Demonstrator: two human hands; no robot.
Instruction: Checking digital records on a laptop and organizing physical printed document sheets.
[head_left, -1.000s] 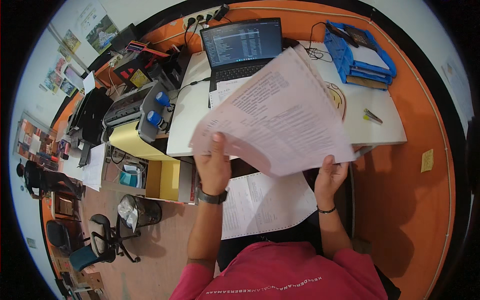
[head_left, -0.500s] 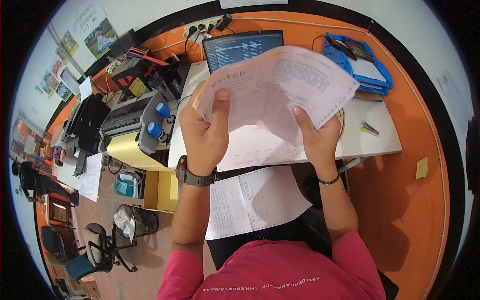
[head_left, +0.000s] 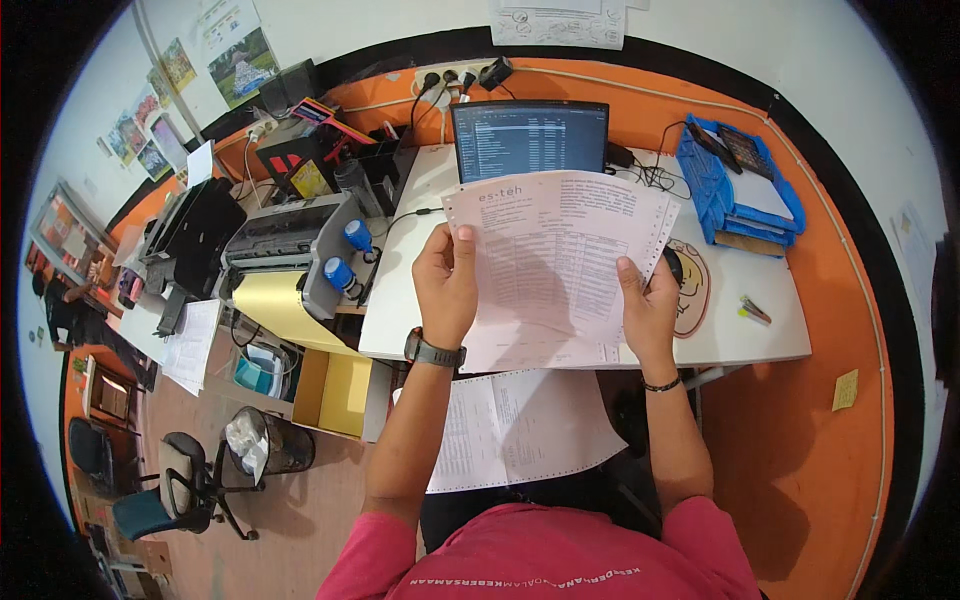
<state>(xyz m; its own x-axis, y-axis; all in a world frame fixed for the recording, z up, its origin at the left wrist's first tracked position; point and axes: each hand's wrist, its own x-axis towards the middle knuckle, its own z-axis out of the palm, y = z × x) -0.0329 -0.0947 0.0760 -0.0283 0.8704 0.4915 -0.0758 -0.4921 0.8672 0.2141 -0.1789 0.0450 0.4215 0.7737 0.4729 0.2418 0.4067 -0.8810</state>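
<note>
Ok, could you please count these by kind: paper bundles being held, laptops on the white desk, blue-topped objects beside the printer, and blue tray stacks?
Held paper bundles: 1 (its sheets cannot be counted)
Laptops: 1
Blue-topped objects: 2
Blue tray stacks: 1
Total: 5

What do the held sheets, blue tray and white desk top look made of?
Held sheets: matte paper, thin, with punched edges. Blue tray: probably plastic, slightly glossy, by even colour and thin walls. White desk top: perhaps laminate, smooth and uniform; core unclear.
</note>
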